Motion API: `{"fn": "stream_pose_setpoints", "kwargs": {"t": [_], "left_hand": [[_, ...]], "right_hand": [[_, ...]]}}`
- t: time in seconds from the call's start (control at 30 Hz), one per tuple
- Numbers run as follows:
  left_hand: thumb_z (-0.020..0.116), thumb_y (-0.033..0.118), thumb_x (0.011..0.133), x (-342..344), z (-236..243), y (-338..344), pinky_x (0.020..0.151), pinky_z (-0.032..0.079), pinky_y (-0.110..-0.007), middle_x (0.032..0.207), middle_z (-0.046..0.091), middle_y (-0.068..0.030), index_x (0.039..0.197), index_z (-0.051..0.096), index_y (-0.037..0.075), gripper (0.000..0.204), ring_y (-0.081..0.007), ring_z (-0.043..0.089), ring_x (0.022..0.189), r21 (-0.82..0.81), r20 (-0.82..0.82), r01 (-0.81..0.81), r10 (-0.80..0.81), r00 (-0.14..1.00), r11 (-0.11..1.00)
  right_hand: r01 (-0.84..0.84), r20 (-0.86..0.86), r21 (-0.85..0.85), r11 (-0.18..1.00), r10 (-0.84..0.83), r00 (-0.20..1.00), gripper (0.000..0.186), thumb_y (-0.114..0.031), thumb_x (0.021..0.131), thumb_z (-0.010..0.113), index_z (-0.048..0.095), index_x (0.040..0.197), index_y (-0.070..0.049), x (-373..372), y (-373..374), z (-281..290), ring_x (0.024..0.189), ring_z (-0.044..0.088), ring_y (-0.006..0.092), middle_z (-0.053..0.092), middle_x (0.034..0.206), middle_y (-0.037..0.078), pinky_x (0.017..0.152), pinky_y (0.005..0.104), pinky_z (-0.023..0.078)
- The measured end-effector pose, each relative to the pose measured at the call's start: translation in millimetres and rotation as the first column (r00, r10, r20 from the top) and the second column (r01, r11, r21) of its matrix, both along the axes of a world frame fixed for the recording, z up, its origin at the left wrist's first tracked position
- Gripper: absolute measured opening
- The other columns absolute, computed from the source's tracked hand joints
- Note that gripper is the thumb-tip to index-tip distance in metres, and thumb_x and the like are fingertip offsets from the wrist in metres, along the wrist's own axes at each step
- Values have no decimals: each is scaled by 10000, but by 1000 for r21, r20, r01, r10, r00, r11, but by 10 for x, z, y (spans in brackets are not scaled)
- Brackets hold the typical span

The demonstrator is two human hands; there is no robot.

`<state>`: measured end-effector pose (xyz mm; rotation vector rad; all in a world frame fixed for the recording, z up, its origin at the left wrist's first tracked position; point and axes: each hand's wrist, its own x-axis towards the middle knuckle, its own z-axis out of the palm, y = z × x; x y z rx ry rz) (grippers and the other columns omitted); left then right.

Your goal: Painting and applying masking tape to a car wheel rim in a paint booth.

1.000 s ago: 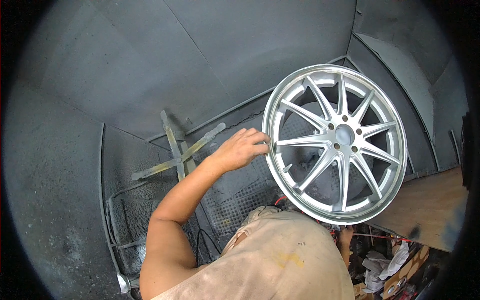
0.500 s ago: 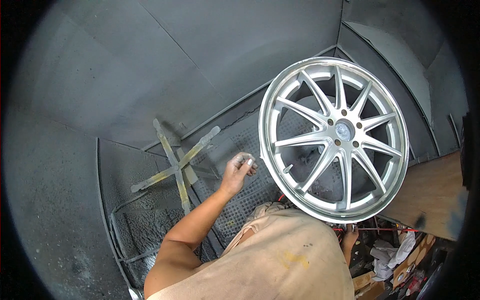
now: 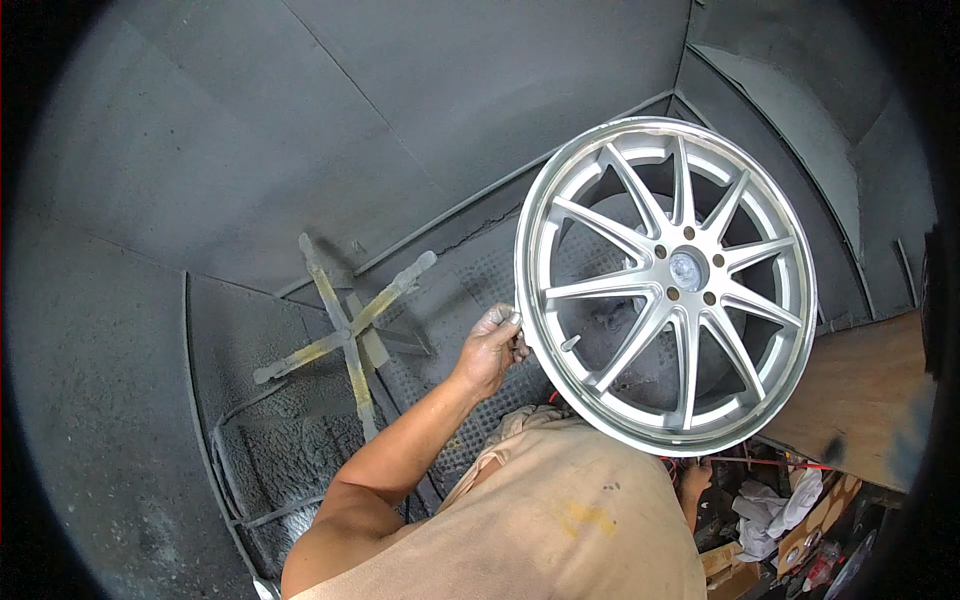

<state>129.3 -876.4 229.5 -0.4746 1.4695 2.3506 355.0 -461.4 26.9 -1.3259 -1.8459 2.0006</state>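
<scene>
A silver multi-spoke wheel rim faces me on the right, tilted, with a shiny outer lip and several bolt holes around its hub. My left hand is at the lip's left edge, thumb and curled fingers closed on it. The fingertips are partly behind the lip. A small valve stem sticks out inside the rim close to that hand. Below the wheel's bottom edge, my right hand shows only in part beside a red hose; its fingers and anything in them are mostly hidden.
Left of the wheel stands a cross-shaped stand with taped, paint-coated arms. Grey walls surround the corner. A brown board lies at the right, above crumpled white cloth and cardboard.
My left hand has moved right, from just beside the rim onto its left edge. The wheel has shifted slightly down, and my right hand sits a little lower under it.
</scene>
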Motion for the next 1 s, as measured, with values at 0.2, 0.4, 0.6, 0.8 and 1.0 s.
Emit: {"fn": "stream_pose_setpoints", "kwargs": {"t": [0.2,0.4,0.6,0.8,1.0], "left_hand": [[513,214,966,-33,-93,-64,616,400,-263,756,574,14,932,542,170,63,-110,500,650,162,-9,11,-10,1000,987],[486,232,981,682,-1440,-415,533,416,-305,733,554,-18,881,512,117,155,-126,506,632,-523,489,323,-32,872,789],[485,264,992,679,-1056,-503,632,434,-271,870,579,-25,1139,534,64,253,-119,532,713,-210,95,-142,165,982,967],[490,282,991,-233,-442,-272,685,433,-244,857,592,-10,1086,564,43,268,-87,533,764,-191,-321,65,-125,939,979],[514,177,972,-409,-347,-442,630,414,-236,763,548,17,900,582,41,168,-63,497,707,-413,-398,-8,-173,901,911]], "right_hand": [[-7,27,-33,999,7,1000,330,-68,864,655,567,1163,40,-114,-154,151,805,594,146,649,990,84,680,269,483],[-113,-71,326,939,144,987,292,-61,876,614,576,1129,80,340,301,-454,822,583,154,654,981,110,700,275,465],[-106,195,139,985,78,978,232,-35,883,590,586,1070,103,-8,92,-37,834,591,182,653,974,131,746,281,458],[-145,103,270,952,122,987,223,-58,866,620,577,1032,85,231,140,-213,772,592,194,638,923,116,728,306,484],[-176,115,228,958,153,982,258,-47,856,613,578,1076,82,-69,-148,257,829,591,186,646,982,121,760,285,472]]}}
